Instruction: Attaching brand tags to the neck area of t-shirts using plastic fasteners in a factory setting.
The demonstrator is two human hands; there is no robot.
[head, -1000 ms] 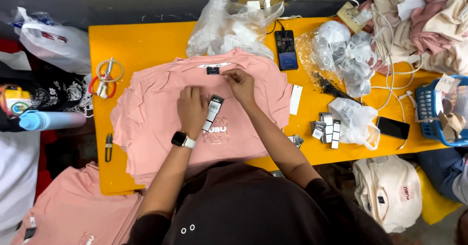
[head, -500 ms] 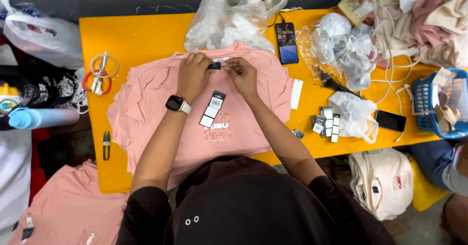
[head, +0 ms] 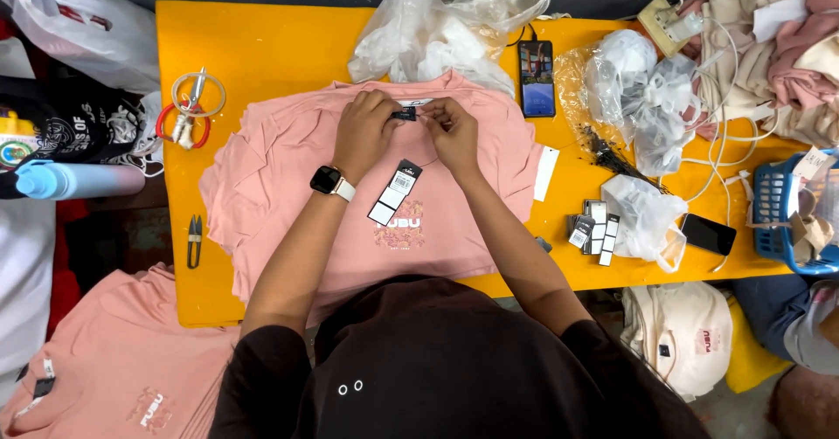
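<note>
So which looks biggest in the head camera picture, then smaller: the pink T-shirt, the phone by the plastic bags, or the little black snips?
1. Pink T-shirt, easily biggest.
2. Phone.
3. Black snips, smallest, though only slightly smaller than the phone.

neck label (head: 405, 114) mostly hidden between fingertips, blue basket (head: 780, 221) cut off at right edge

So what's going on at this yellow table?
A person has a pink T-shirt spread flat on the yellow table. Both hands work at its neck label: the left hand and right hand pinch there with their fingers. A hang tag lies on the shirt just below. More tags, a phone and scissors sit around it.
</note>
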